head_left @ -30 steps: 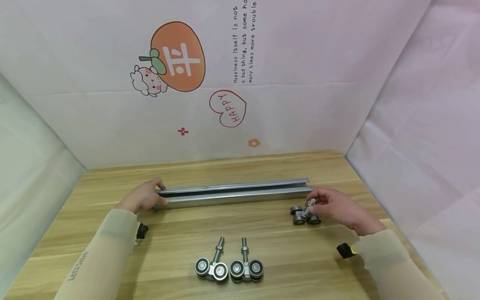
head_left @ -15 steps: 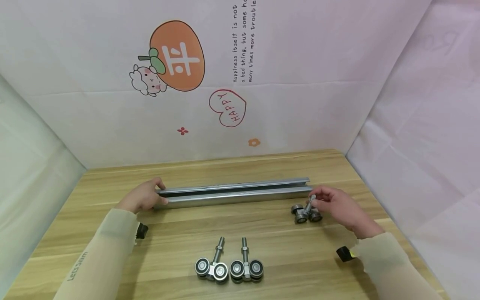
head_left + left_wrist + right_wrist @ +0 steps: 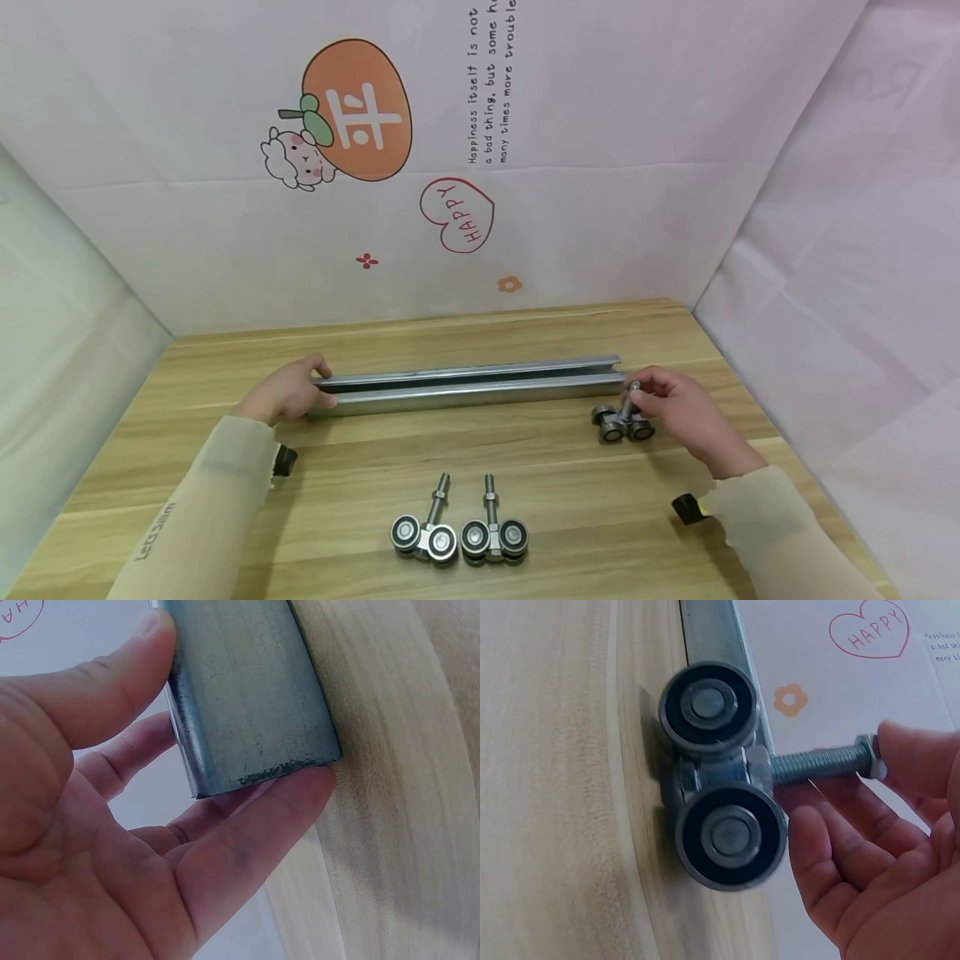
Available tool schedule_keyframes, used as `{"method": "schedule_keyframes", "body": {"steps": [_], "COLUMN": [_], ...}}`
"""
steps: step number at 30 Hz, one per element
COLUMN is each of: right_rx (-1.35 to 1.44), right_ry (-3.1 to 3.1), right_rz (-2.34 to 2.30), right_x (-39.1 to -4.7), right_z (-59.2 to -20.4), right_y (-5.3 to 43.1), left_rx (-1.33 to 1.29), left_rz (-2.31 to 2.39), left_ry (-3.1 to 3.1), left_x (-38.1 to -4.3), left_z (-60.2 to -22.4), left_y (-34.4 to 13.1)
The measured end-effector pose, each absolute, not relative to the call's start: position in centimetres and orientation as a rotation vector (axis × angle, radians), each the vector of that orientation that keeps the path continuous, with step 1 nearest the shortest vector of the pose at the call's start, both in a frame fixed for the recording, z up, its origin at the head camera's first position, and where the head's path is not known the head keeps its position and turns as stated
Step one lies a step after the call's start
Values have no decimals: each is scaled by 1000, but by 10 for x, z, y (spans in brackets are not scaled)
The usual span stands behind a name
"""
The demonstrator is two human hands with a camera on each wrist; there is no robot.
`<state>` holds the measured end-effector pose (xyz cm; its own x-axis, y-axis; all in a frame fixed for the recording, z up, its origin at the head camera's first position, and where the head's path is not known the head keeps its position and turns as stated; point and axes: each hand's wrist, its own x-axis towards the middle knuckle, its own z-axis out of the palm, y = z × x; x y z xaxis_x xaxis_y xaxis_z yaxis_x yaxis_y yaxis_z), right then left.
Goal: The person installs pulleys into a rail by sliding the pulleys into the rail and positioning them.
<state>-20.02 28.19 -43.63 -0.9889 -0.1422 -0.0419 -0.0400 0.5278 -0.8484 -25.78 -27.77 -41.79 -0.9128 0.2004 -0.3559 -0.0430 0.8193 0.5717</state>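
A metal C-channel rail (image 3: 480, 393) lies along the back of the table, its slot facing up. My left hand (image 3: 288, 392) grips its left end; in the left wrist view the thumb (image 3: 154, 637) rests on the rail's (image 3: 251, 690) edge and a finger lies across the end. Beside the rail's right end, my right hand (image 3: 690, 417) pinches the upright bolt of a roller trolley (image 3: 624, 423). Seen from the right wrist, the thumb (image 3: 919, 754) is at the nut on the bolt (image 3: 821, 763), and two black-faced wheels (image 3: 731, 834) face the camera.
Two more roller trolleys (image 3: 424, 540) (image 3: 493, 540) lie side by side near the table's front, bolts pointing away from me. White printed cloth (image 3: 570, 242) walls the wooden table (image 3: 337, 483) at the back and both sides.
My right hand has shifted slightly right and back with the roller trolley, tilting its bolt more upright. My left hand and the rail have stayed in place.
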Motion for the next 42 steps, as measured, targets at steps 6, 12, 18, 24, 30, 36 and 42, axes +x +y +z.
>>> {"method": "schedule_keyframes", "body": {"steps": [6, 12, 18, 24, 30, 36, 42], "right_rx": [-129, -126, -103, -69, -43, -44, -16], "right_ry": [2599, 2599, 2626, 2651, 2663, 2655, 2666], "right_rz": [-1606, -1658, -1645, -1609, -1580, -1637, -1608], "right_x": [-201, -203, -205, -208, -212, -216, -218], "right_z": [-440, -437, -436, -436, -436, -437, -434], "right_y": [284, 287, 292, 298, 307, 313, 317], "left_rx": [122, 133, 138, 141, 127, 138, 140], "left_rz": [828, 792, 795, 797, 802, 792, 776], "left_ry": [2600, 2621, 2627, 2624, 2620, 2632, 2649], "left_x": [-258, -257, -256, -256, -258, -258, -257], "left_z": [-416, -416, -416, -416, -417, -418, -416], "left_y": [-277, -276, -276, -276, -277, -277, -277]}}
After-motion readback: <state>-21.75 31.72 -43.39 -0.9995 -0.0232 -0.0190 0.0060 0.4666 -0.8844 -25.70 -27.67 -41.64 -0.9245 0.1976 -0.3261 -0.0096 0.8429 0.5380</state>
